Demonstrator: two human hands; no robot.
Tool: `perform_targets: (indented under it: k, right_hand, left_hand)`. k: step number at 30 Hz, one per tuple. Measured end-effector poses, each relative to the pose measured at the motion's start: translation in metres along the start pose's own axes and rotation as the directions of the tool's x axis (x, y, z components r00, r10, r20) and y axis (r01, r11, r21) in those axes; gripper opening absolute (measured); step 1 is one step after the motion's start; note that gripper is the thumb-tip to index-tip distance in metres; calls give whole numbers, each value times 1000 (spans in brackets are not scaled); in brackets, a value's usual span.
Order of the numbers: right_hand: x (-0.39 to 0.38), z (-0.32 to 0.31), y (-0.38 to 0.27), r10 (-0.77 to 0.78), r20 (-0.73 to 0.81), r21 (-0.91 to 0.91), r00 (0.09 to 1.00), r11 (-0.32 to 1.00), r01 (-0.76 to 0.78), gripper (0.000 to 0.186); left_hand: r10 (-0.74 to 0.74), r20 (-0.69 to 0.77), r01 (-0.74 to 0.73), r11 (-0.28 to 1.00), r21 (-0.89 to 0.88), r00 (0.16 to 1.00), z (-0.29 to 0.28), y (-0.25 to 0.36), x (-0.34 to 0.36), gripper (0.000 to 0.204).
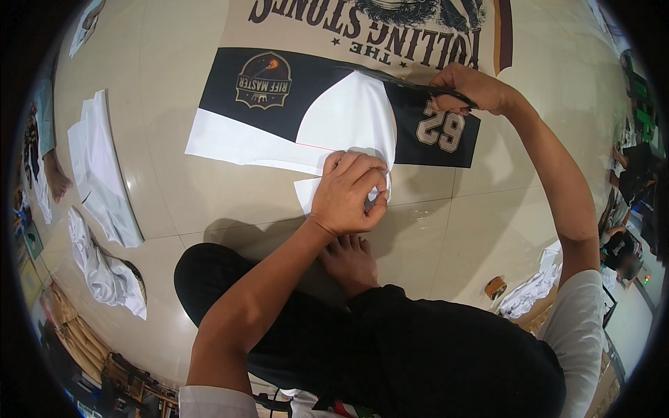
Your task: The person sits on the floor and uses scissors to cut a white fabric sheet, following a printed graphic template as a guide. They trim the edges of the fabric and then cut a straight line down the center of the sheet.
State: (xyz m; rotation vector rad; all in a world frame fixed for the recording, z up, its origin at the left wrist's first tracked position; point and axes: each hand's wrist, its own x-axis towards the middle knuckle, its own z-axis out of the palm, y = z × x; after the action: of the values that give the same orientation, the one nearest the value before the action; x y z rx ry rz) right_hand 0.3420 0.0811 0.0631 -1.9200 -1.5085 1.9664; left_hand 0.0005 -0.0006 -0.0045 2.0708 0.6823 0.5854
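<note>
My right hand (477, 90) is closed around black scissors (456, 96), whose blades point left along the boundary between a beige printed panel (313, 24) and a black band with printed emblems (223, 83). A white curved section (348, 104) interrupts the band, and white strips run along its lower left. My left hand (348, 191), fingers curled and pinched, grips this white material near the band's lower edge, just above my bare foot (352, 265). What lies under those fingers is partly hidden. The printed pieces lie on the tiled floor (160, 160).
Folded white pieces (97, 167) and crumpled white cloth (104, 272) lie at left, beside another person's bare foot (57, 177). At right are a brown tape roll (495, 287), more white cloth (529, 292) and other people (624, 247) near the rim.
</note>
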Motion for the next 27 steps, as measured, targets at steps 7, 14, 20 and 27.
perform_targets:
  k: [7, 14, 20, 27]
  right_hand:
    - [0, -1, 2, -3, 3, -5, 1000, 1000, 3, 26]
    - [-1, -3, 2, 3, 5, -28, 1000, 1000, -3, 28]
    - [0, 0, 2, 26, -24, -62, 999, 998, -28, 30]
    - [-52, -29, 7, 77, 25, -148, 997, 986, -73, 29]
  left_hand:
    - [-3, -5, 3, 1000, -2, 1000, 0, 1, 0, 13]
    - [-6, 1, 6, 1000, 4, 1000, -1, 1, 0, 13]
    - [-7, -4, 7, 1000, 0, 1000, -2, 2, 1, 13]
    - [-28, 5, 28, 1000, -13, 1000, -2, 3, 0, 14]
